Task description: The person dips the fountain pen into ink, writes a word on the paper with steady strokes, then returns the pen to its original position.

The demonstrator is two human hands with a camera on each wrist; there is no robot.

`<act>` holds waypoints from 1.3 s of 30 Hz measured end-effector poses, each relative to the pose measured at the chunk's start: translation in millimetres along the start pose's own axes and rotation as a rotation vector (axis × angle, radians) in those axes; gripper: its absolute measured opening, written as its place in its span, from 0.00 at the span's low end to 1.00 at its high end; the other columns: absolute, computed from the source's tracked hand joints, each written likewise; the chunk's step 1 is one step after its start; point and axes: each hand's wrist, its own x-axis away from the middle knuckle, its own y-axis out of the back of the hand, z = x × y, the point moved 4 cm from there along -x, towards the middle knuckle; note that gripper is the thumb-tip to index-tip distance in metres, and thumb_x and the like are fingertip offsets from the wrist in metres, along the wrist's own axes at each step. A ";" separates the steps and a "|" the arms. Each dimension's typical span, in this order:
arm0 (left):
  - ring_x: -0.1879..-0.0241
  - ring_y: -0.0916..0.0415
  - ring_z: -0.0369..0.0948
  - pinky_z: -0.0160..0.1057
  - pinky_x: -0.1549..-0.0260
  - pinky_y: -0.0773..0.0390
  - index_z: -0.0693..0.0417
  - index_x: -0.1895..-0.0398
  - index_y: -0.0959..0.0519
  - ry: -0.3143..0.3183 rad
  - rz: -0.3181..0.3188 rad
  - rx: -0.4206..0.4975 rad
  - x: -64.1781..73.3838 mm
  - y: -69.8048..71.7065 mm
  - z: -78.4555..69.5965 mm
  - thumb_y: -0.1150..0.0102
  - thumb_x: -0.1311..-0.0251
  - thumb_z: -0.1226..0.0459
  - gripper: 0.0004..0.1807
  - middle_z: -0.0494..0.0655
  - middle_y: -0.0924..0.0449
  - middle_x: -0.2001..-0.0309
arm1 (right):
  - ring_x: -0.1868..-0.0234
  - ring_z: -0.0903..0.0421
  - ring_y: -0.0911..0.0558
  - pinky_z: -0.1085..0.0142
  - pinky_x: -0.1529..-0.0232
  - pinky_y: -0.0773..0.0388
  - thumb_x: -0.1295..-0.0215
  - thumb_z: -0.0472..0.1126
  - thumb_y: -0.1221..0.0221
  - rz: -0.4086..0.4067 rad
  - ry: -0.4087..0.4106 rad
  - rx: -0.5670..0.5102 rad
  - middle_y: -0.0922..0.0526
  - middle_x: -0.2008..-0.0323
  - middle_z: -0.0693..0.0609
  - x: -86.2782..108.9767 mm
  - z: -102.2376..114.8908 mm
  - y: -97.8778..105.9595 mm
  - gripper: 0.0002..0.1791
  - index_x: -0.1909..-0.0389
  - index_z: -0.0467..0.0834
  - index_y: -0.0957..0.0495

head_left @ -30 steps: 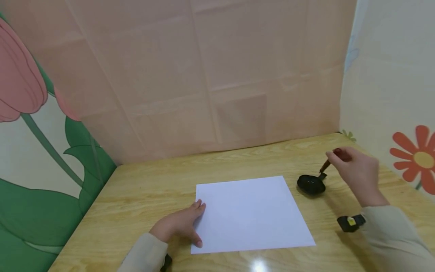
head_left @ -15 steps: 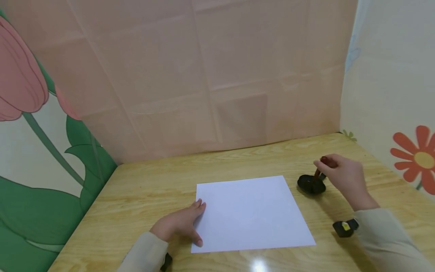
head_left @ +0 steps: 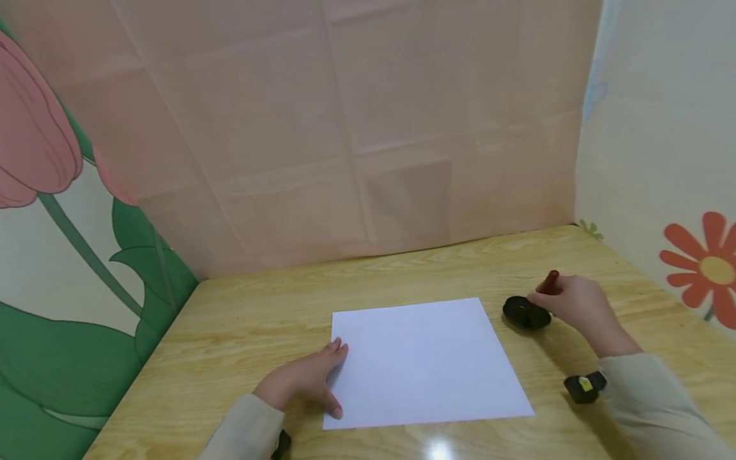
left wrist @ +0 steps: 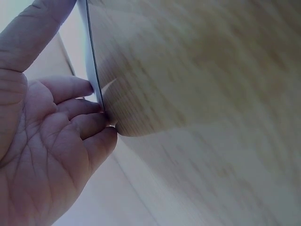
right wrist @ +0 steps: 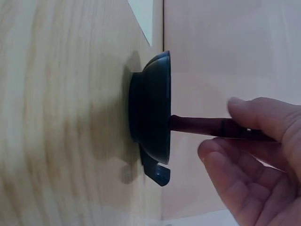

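A blank white sheet of paper (head_left: 428,364) lies on the wooden table. My left hand (head_left: 305,377) rests on its left edge, thumb and fingers spread; in the left wrist view the fingertips touch the table beside the sheet's edge (left wrist: 92,52). My right hand (head_left: 581,310) pinches the dark red handle of a brush (right wrist: 200,125) between thumb and fingers. The brush stands over a small black dish (head_left: 522,313), its lower end inside the rim and its tip hidden. Seen from the side in the right wrist view, the dish (right wrist: 153,103) has a short tab handle.
The wooden table (head_left: 247,313) reaches back to a pinkish creased cloth (head_left: 345,140). Painted walls stand on both sides, with a tulip (head_left: 34,121) at left and a red flower (head_left: 713,268) at right. A light glares near the front edge.
My right hand has moved left and down, bringing the brush from beside the dish's tab into the dish. The brush handle now leans differently. My left hand and the paper have stayed put.
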 end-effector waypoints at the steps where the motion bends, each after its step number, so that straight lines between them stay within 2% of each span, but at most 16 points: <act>1: 0.29 0.56 0.54 0.53 0.34 0.49 0.62 0.30 0.47 0.000 -0.001 -0.001 0.5 -0.2 -0.1 0.24 0.66 0.58 0.58 0.62 0.57 0.28 | 0.79 0.55 0.28 0.66 0.78 0.35 0.42 0.52 0.41 0.030 -0.018 -0.007 0.22 0.83 0.50 -0.2 -1.2 -1.8 0.18 0.74 0.39 0.21; 5: 0.29 0.57 0.54 0.52 0.33 0.49 0.62 0.30 0.47 0.005 -0.001 0.004 2.1 -1.1 1.3 0.24 0.66 0.58 0.58 0.62 0.57 0.28 | 0.80 0.58 0.26 0.66 0.77 0.33 0.43 0.51 0.40 0.143 -0.089 -0.044 0.22 0.83 0.52 -1.2 -6.5 -8.7 0.18 0.72 0.38 0.20; 9: 0.29 0.57 0.53 0.51 0.33 0.50 0.62 0.30 0.48 0.007 -0.001 0.007 2.6 -2.0 2.7 0.24 0.66 0.57 0.58 0.61 0.58 0.28 | 0.78 0.59 0.25 0.66 0.76 0.31 0.42 0.50 0.40 0.193 -0.106 -0.059 0.21 0.81 0.54 -2.3 -11.5 -13.3 0.19 0.66 0.36 0.21; 15: 0.29 0.58 0.51 0.50 0.33 0.50 0.61 0.29 0.48 0.009 -0.002 0.007 1.5 -2.2 4.1 0.24 0.65 0.57 0.59 0.60 0.58 0.28 | 0.77 0.59 0.26 0.66 0.75 0.32 0.42 0.50 0.41 0.149 -0.078 -0.062 0.22 0.82 0.55 -2.5 -9.2 -12.4 0.19 0.66 0.36 0.21; 17: 0.29 0.58 0.51 0.50 0.33 0.50 0.61 0.29 0.48 0.012 0.001 0.005 1.2 -2.8 4.6 0.24 0.65 0.56 0.59 0.60 0.58 0.28 | 0.77 0.59 0.26 0.67 0.75 0.31 0.42 0.51 0.41 0.127 -0.082 -0.096 0.22 0.82 0.55 -1.8 -4.1 -13.1 0.19 0.65 0.37 0.21; 21: 0.29 0.58 0.51 0.50 0.33 0.50 0.59 0.29 0.48 0.029 0.013 -0.006 0.9 -4.5 6.5 0.24 0.65 0.55 0.59 0.58 0.58 0.27 | 0.75 0.60 0.24 0.67 0.74 0.27 0.43 0.52 0.39 0.136 -0.103 -0.234 0.21 0.80 0.55 -3.6 13.3 -20.9 0.21 0.63 0.37 0.21; 26: 0.29 0.58 0.51 0.50 0.33 0.50 0.60 0.29 0.49 0.027 0.003 -0.005 -0.2 -3.0 7.9 0.24 0.65 0.56 0.59 0.59 0.58 0.27 | 0.71 0.60 0.21 0.68 0.67 0.21 0.43 0.52 0.38 0.219 -0.138 -0.478 0.18 0.71 0.52 -14.8 44.0 -42.1 0.25 0.56 0.34 0.23; 29: 0.28 0.59 0.50 0.49 0.32 0.51 0.60 0.29 0.49 0.026 -0.002 -0.002 -0.9 -2.4 8.3 0.24 0.65 0.56 0.59 0.58 0.58 0.27 | 0.69 0.58 0.20 0.65 0.64 0.19 0.42 0.48 0.38 0.267 -0.137 -0.592 0.18 0.66 0.46 -20.6 65.5 -59.7 0.23 0.54 0.33 0.25; 34: 0.28 0.59 0.50 0.49 0.32 0.51 0.59 0.29 0.49 0.026 0.007 -0.001 -2.3 -3.2 6.1 0.25 0.64 0.56 0.58 0.58 0.58 0.27 | 0.70 0.56 0.19 0.65 0.64 0.18 0.40 0.43 0.39 0.320 -0.103 -0.705 0.18 0.65 0.42 -24.3 95.4 -86.4 0.20 0.54 0.32 0.25; 39: 0.28 0.59 0.50 0.49 0.32 0.51 0.59 0.29 0.49 0.032 0.007 0.000 -4.1 -2.7 4.0 0.25 0.64 0.56 0.59 0.58 0.58 0.27 | 0.71 0.57 0.19 0.65 0.65 0.18 0.42 0.41 0.38 0.352 -0.103 -0.811 0.17 0.69 0.47 -27.3 118.1 -110.1 0.20 0.54 0.31 0.25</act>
